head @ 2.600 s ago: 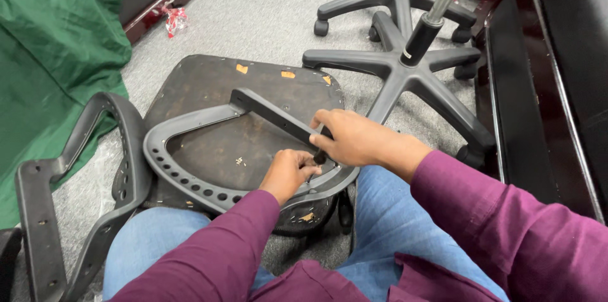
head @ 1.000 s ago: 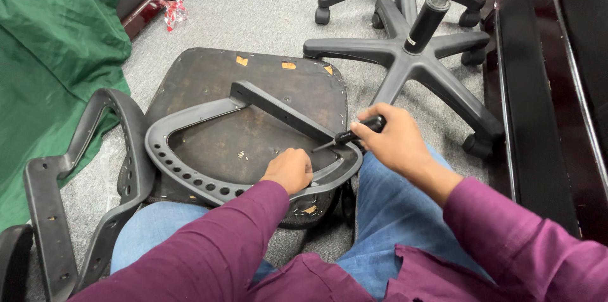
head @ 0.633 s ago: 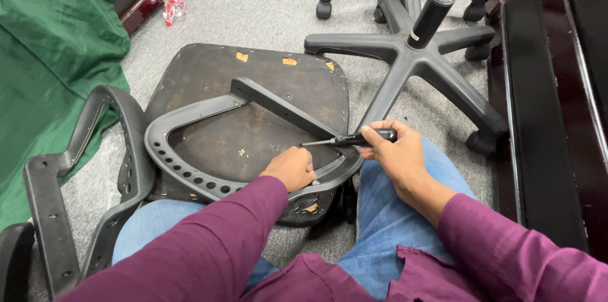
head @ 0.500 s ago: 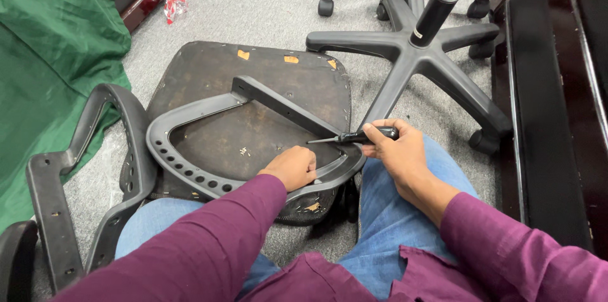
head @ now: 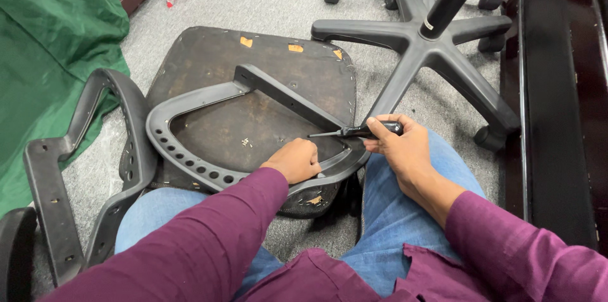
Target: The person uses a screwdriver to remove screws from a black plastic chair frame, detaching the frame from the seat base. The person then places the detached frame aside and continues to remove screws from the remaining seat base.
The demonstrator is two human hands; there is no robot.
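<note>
An upturned chair seat (head: 209,61) lies on the carpet against my knees, its dark underside up. A grey plastic armrest frame (head: 183,159) with a row of holes rests on it. My left hand (head: 294,159) is closed on the near edge of that frame. My right hand (head: 399,147) grips a black-handled screwdriver (head: 354,131), held almost level, its thin tip pointing left over the frame close to my left hand.
A second grey armrest (head: 95,169) lies at the left beside green cloth (head: 50,42). A black five-star chair base (head: 424,55) with its gas cylinder stands at the right rear, another base behind it. Dark wooden furniture (head: 551,106) lines the right side.
My right hand left the frame's bar, took hold of the screwdriver and brought it level, tip toward my left hand. The view has slid slightly upward. My left hand stays on the frame.
</note>
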